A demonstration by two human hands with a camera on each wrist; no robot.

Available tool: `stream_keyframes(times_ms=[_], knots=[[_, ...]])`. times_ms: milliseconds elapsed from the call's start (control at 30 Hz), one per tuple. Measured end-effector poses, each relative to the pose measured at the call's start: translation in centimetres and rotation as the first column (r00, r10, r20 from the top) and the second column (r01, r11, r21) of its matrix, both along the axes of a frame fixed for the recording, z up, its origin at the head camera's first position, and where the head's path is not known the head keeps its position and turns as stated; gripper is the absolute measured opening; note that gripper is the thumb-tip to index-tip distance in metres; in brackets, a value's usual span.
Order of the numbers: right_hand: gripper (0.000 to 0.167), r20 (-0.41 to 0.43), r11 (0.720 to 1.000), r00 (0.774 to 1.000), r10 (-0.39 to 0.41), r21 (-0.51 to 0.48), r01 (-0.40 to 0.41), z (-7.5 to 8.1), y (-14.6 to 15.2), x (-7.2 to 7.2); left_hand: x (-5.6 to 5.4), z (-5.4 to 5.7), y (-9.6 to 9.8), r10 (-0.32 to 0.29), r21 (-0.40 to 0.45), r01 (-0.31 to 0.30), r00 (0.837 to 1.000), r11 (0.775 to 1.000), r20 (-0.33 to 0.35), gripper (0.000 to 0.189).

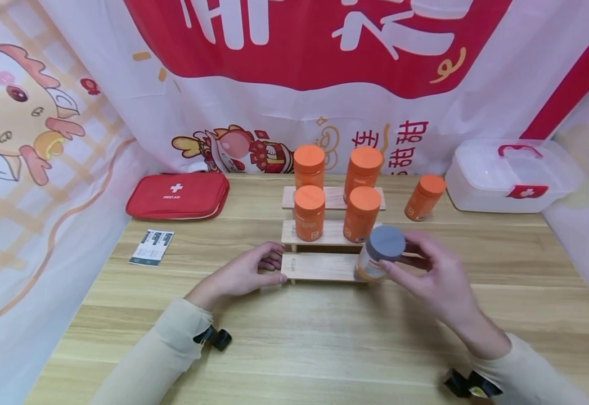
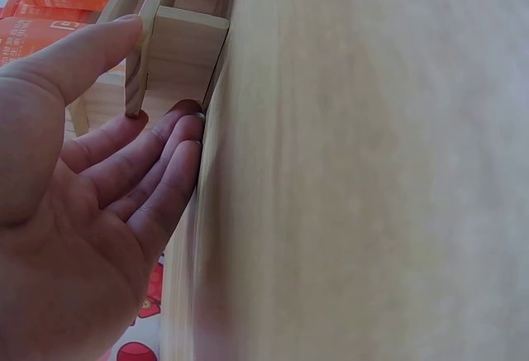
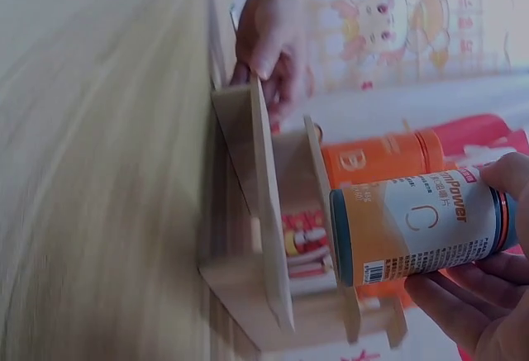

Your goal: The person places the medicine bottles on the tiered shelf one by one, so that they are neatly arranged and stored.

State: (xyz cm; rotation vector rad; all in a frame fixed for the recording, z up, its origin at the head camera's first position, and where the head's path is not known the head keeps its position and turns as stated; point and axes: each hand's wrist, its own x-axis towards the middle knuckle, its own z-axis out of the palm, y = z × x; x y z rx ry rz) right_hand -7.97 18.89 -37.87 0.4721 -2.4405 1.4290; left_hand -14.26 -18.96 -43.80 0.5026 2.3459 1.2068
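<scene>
A three-tier wooden step rack (image 1: 324, 266) stands on the table. At the left end of its lowest board is my left hand (image 1: 246, 272); in the left wrist view its thumb (image 2: 107, 43) lies on the board's upper side and the index fingertip touches below, gripping the end. My right hand (image 1: 438, 281) holds a white-and-orange supplement bottle (image 3: 421, 225) with a grey-blue cap (image 1: 386, 242), slightly tilted over the right end of that board. Orange bottles with orange lids stand in pairs on the middle tier (image 1: 309, 216) and the top tier (image 1: 362, 169).
Another orange bottle (image 1: 424, 198) stands on the table right of the rack. Beyond it sits a clear white first-aid box (image 1: 514, 180). A red first-aid pouch (image 1: 178, 196) and a printed card (image 1: 152, 247) lie at left. Printed cloth (image 1: 253, 101) hangs behind the table.
</scene>
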Motion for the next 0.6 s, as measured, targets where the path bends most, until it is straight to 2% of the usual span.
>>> stream_keyframes(times_ms=[233,600], knots=[[0.05,0.007,0.997,0.997,0.074,0.018,-0.074,-0.6,-2.3,-0.5,0.0,-0.1,-0.2,-0.004,0.002,0.004,1.0,1.0,0.0,0.063],[0.051,0.03,0.993,0.993,0.117,-0.007,-0.117,-0.8,-5.0,-1.1,0.1,-0.1,-0.1,-0.007,0.018,0.007,1.0,1.0,0.004,0.062]])
